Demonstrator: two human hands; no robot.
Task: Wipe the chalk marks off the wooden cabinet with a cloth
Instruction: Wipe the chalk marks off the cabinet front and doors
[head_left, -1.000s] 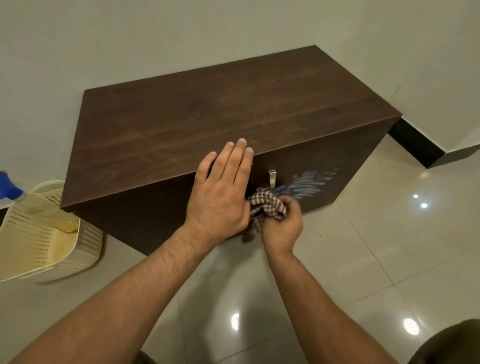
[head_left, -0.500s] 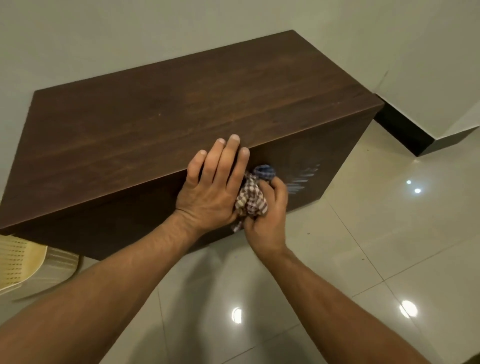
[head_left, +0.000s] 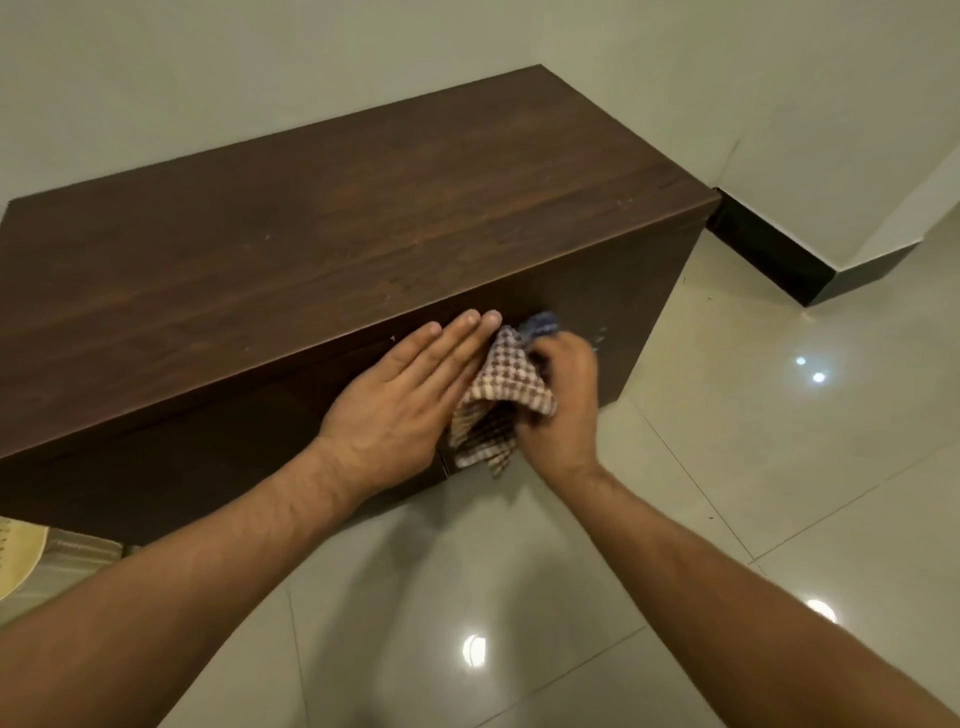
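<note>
A low dark wooden cabinet (head_left: 322, 228) stands against the wall. My left hand (head_left: 400, 400) lies flat against the cabinet's front, fingertips at the top edge, fingers together. My right hand (head_left: 563, 400) is closed on a crumpled brown-and-white checked cloth (head_left: 501, 395) and presses it against the front panel, right beside my left hand. The cloth's top tip is stained blue. Only faint pale chalk specks (head_left: 600, 338) show on the front just right of my right hand; the hand and cloth hide the panel under them.
A cream plastic basket (head_left: 21, 556) peeks out at the far left beside the cabinet. Glossy beige floor tiles (head_left: 753, 441) spread to the right and front. A wall corner with a black skirting (head_left: 769, 254) juts out at the right rear.
My right hand has rubbed the cloth to the right across the front panel; the blue chalk patch seen earlier has shrunk to faint specks. The view has shifted right, so the basket is nearly out of frame.
</note>
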